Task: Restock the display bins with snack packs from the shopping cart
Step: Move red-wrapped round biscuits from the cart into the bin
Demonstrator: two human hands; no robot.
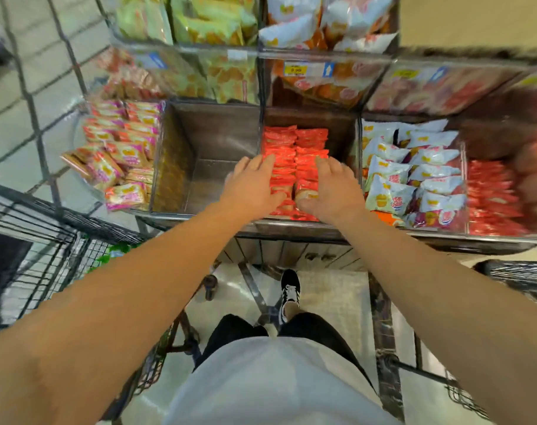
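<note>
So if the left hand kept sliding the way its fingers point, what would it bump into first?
Probably more of the red snack packs it already rests on. The left hand points up along their rows; past them stands the bin's dark back wall, though depth is hard to judge.

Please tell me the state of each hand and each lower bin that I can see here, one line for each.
left hand: fingers straight, resting on the red packs
right hand: fingers straight, resting on the red packs
red packs: two rows, bin partly filled
empty bin: holds nothing
white packs: bin nearly full
pink packs: loosely piled
</note>
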